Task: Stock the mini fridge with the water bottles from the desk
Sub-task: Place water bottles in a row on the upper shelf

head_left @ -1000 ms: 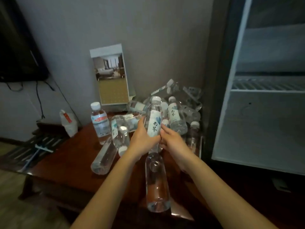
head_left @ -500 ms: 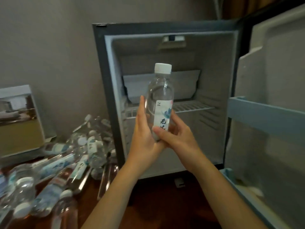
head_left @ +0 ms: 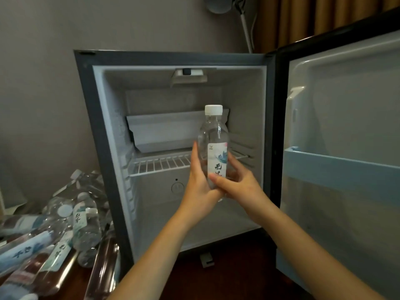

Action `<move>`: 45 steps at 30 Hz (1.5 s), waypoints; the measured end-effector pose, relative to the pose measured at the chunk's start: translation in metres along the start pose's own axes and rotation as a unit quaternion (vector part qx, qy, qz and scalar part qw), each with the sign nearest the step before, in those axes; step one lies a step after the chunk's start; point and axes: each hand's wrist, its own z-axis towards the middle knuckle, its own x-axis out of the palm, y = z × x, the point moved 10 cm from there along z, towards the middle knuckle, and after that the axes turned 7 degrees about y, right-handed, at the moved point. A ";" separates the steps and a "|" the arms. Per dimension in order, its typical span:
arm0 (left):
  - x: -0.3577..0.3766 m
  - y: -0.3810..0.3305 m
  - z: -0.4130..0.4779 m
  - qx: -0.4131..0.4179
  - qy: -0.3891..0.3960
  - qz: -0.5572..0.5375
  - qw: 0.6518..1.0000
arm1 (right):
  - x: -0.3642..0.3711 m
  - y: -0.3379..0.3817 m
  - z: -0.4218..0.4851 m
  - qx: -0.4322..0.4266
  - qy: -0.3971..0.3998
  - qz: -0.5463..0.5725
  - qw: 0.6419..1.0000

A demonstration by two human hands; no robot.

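We hold one water bottle (head_left: 213, 137) upright in front of the open fridge (head_left: 91, 126), its white cap level with the top edge of the white tray (head_left: 168, 131) at the back and its base just below the wire shelf (head_left: 160, 164); it is not yet set down inside. Our left hand (head_left: 200, 187) cups the bottle's left side with the fingers reaching up along it, and our right hand (head_left: 238, 182) grips it low, the thumb laid across the front of the label and the fingers curled behind. A second ago both hands held this bottle over the desk (head_left: 71, 284), among the pile of bottles (head_left: 65, 224); half a second ago it was already up before the fridge, left of the middle of the opening. Now it stands right of the middle, with the grip unchanged. Our view has swung right as well: the pile has slid to the lower left corner, the door (head_left: 346, 94) with its pale blue shelf (head_left: 337, 167) fills the right side, and a curtain (head_left: 324, 16) shows above it. The bottles in the pile lie tumbled over one another just beside the fridge's left wall.
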 end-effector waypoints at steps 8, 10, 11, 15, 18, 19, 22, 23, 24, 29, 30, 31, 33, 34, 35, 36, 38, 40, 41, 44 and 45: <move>0.019 0.007 0.024 -0.013 0.017 -0.010 1.000 | -0.028 -0.009 0.015 0.011 -0.012 -0.005 1.000; 0.019 0.010 0.034 -0.004 0.016 -0.004 1.000 | -0.035 -0.009 0.022 0.011 -0.037 -0.015 0.999; 0.018 0.006 0.038 -0.004 0.009 0.022 1.000 | -0.038 -0.007 0.026 0.004 -0.052 -0.021 0.998; 0.003 -0.011 0.073 0.035 -0.036 0.071 0.996 | -0.038 0.017 0.048 -0.064 -0.088 -0.018 0.994; -0.007 -0.018 0.090 0.033 -0.062 0.064 0.995 | -0.038 0.024 0.074 -0.078 -0.084 -0.047 0.992; -0.011 -0.017 0.095 0.033 -0.069 0.086 0.993 | -0.038 0.024 0.083 -0.076 -0.082 -0.062 0.992; -0.014 -0.006 0.102 0.025 -0.035 0.053 0.998 | -0.040 0.017 0.104 -0.059 -0.084 -0.102 0.990; -0.016 0.000 0.106 0.019 -0.034 0.055 0.998 | -0.040 0.013 0.108 -0.053 -0.082 -0.111 0.989; -0.018 -0.001 0.109 0.016 -0.039 0.054 0.998 | -0.040 0.010 0.112 -0.052 -0.080 -0.117 0.989; -0.014 0.030 0.130 -0.048 0.013 0.079 0.996 | -0.052 -0.007 0.130 -0.059 -0.091 -0.124 0.986; -0.013 0.036 0.135 -0.057 0.020 0.085 0.995 | -0.055 -0.010 0.133 -0.054 -0.094 -0.122 0.987; -0.014 0.041 0.140 -0.063 0.020 0.098 0.993 | -0.058 -0.013 0.137 -0.049 -0.097 -0.124 0.986; -0.016 0.052 0.152 -0.075 0.019 0.126 0.989 | -0.067 -0.018 0.143 -0.038 -0.114 -0.135 0.984; -0.015 0.056 0.156 -0.081 0.020 0.139 0.987 | -0.072 -0.021 0.146 -0.030 -0.128 -0.141 0.981; -0.015 0.062 0.159 -0.094 0.019 0.152 0.984 | -0.077 -0.024 0.149 -0.022 -0.141 -0.147 0.979; -0.015 0.067 0.162 -0.109 0.020 0.165 0.980 | -0.081 -0.027 0.151 -0.011 -0.152 -0.152 0.977; -0.013 0.076 0.165 -0.143 0.024 0.196 0.970 | -0.088 -0.036 0.153 0.011 -0.167 -0.156 0.973; -0.010 0.081 0.165 -0.170 0.037 0.225 0.959 | -0.092 -0.041 0.154 0.026 -0.180 -0.164 0.969; -0.009 0.083 0.165 -0.183 0.042 0.232 0.954 | -0.093 -0.042 0.154 0.030 -0.184 -0.176 0.967; -0.011 0.083 0.164 -0.195 0.035 0.248 0.948 | -0.091 -0.039 0.151 0.040 -0.190 -0.219 0.956; -0.012 0.083 0.163 -0.199 0.027 0.253 0.946 | -0.090 -0.037 0.149 0.041 -0.195 -0.231 0.952</move>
